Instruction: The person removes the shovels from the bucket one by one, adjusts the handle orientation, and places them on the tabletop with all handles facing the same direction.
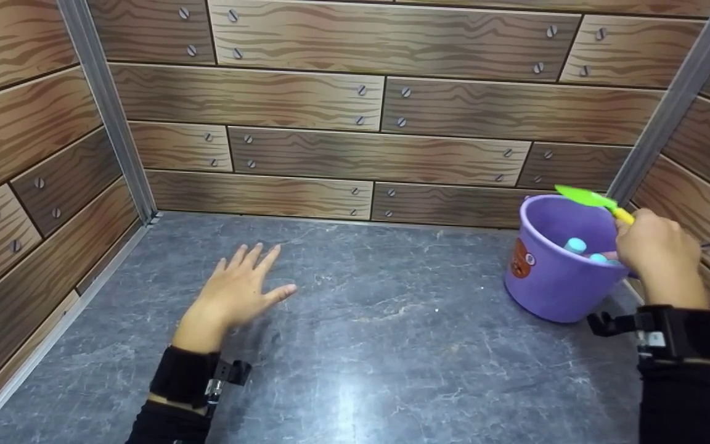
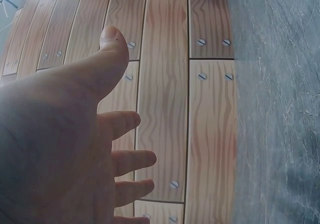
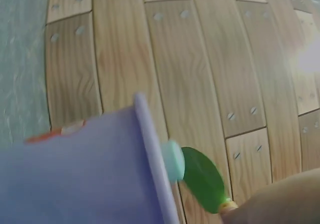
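Note:
My right hand (image 1: 660,246) grips a small toy shovel with a green blade (image 1: 583,196) and a yellow handle (image 1: 624,215). The blade points left, over the mouth of a purple bucket (image 1: 561,283) with a brown sticker on its side. Inside the bucket, light-blue rounded ends (image 1: 575,246) of other items show, and a pinkish piece lies beside them; their lower parts are hidden. In the right wrist view the green blade (image 3: 202,179) is beyond the bucket's rim (image 3: 150,154). My left hand (image 1: 235,296) spreads its fingers over the grey tabletop, holding nothing.
The grey marbled tabletop (image 1: 355,320) is enclosed by wood-pattern walls (image 1: 306,148) at the back and both sides. Metal corner posts (image 1: 108,117) stand at the back left and back right. The bucket stands close to the back right corner.

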Tool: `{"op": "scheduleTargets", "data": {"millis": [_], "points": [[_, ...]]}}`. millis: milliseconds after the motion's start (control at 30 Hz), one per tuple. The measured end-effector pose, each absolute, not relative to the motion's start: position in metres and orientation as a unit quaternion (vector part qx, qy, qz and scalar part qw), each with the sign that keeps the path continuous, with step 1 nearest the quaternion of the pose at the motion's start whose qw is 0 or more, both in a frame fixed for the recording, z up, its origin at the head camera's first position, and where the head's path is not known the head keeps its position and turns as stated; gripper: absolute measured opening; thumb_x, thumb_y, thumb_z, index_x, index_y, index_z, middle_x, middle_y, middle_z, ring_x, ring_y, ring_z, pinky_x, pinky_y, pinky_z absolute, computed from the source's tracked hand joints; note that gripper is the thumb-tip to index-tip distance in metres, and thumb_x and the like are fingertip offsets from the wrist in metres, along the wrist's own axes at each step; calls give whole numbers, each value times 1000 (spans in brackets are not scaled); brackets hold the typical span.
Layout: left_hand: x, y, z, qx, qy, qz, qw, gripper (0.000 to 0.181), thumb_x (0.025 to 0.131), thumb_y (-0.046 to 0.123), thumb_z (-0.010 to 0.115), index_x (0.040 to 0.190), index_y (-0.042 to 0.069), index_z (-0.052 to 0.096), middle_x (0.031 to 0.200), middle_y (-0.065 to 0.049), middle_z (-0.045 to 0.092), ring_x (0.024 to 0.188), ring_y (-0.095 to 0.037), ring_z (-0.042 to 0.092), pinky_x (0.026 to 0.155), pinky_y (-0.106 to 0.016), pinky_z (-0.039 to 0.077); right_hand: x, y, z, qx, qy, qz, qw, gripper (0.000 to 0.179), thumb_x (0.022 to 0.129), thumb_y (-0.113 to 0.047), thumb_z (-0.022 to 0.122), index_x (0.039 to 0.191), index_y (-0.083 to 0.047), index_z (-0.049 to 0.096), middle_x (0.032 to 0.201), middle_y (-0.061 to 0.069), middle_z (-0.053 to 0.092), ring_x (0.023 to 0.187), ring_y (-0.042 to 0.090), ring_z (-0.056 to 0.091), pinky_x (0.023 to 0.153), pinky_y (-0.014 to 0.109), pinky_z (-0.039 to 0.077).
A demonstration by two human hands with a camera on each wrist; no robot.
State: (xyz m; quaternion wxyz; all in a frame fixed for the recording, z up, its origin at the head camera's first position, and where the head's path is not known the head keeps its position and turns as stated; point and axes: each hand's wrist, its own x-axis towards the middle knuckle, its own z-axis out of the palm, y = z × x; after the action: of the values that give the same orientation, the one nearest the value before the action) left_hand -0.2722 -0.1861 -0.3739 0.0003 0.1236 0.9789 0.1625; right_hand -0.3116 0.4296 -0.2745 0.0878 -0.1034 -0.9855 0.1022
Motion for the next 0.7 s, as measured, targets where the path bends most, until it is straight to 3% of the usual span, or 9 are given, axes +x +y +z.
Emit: {"op": "scheduleTargets", "data": {"millis": [200,400,700], "points": [[-272,-186,-374,126,979,162,-1,91,119,66,54,186,10,28,191,-33,25,178,-62,20,143,-83,17,-301,409,-278,-95,-974,152,142,61,126,-36,38,158,16,44,150,51,54,137,77,53,103,87,50],[-271,-186,-373,123,979,162,1,91,119,67,53,187,11,27,191,-32,24,179,-61,19,144,-83,16,-288,387,-284,-78,-961,191,185,56,126,-33,41,156,13,51,135,46,62,126,71,61,95,81,51],[-271,-186,-374,122,979,165,1,90,120,65,52,186,10,27,192,-32,23,179,-61,19,144,-82,15,-279,357,-306,-54,-945,249,204,51,124,-32,48,147,13,56,113,37,66,104,54,64,77,48,48]]}}
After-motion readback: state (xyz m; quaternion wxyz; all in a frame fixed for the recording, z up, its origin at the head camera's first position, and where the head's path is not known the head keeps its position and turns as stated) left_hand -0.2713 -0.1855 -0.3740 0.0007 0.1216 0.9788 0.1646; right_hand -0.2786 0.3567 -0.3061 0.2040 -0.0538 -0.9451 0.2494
